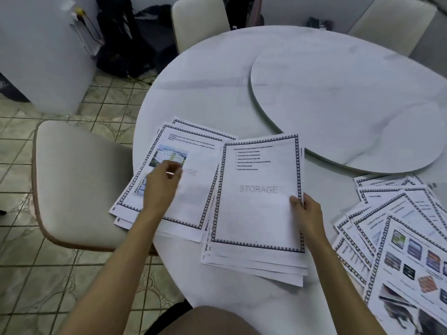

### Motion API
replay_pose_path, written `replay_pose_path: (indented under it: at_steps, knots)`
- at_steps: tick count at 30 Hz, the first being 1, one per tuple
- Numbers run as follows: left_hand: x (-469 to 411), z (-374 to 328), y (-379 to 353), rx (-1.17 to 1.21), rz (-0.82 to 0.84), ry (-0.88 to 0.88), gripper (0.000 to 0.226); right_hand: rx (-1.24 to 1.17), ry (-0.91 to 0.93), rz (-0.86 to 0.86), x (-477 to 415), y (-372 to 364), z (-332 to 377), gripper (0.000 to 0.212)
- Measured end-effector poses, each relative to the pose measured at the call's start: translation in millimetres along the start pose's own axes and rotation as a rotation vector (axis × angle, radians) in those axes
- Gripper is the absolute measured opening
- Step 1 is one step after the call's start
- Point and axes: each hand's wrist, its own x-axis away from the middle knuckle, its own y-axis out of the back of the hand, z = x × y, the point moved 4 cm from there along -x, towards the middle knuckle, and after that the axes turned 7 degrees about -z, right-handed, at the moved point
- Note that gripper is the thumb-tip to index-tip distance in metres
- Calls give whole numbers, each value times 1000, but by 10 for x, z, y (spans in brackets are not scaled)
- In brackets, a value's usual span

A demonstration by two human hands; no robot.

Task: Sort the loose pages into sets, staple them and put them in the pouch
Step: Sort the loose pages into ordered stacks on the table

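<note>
Printed pages with dark patterned borders lie in three groups on a round white table (217,76). A middle stack (256,213) shows a top sheet watermarked STORAGE; my right hand (306,211) pinches its right edge, thumb on top. A left pile (188,189) with small pictures lies near the table's left rim; my left hand (162,182) hovers over it, blurred, fingers loosely curled and holding nothing I can see. A fanned spread of pages (399,238) with colour photos lies at the right. No stapler or pouch is in view.
A raised round turntable (350,93) covers the table's far right. A cushioned chair (77,184) stands at the left, two more chairs behind the table. Dark bags (125,44) and a white appliance (43,56) stand on the tiled floor.
</note>
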Motion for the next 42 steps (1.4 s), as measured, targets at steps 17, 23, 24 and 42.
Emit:
replay_pose_path:
  at_steps: [17,23,24,42]
  knots:
    - [-424,729,446,-393,-93,267,39,-66,29,-166,24,331,165,13]
    - [-464,620,526,-418,-206,146,21,-112,38,-205,34,447,165,16]
    - [-466,565,541,-412,-232,104,21,-122,40,-209,34,464,165,16]
    - [354,-548,-158,275,-62,-49,3,-241,2,-357,133,1478,-91,27]
